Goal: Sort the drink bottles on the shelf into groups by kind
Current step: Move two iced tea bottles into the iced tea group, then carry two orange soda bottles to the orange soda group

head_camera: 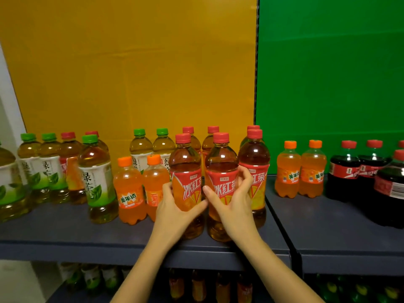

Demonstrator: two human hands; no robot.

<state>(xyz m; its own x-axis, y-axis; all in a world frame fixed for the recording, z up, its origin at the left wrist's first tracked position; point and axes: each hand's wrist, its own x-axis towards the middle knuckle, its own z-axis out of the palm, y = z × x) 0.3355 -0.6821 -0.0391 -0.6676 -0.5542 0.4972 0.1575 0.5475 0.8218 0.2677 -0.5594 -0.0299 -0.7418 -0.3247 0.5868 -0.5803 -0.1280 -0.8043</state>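
- The left hand [175,208] reaches in over the shelf edge, its grip wrapped round a red-capped tea bottle [185,162] at the label.
- The right hand [236,202] has its grip closed round a second tea bottle [220,165], just beside the first.
- Both bottles are upright at the front of the grey shelf [65,228], with more red-capped bottles [253,154] close behind and to the right.
- To their left are two orange soda bottles [129,189], then green tea bottles [98,178].
- Further right are another orange soda pair [300,169] and cola bottles [343,171].
- Dim lower-shelf bottles [196,285] are possibly similar drinks.
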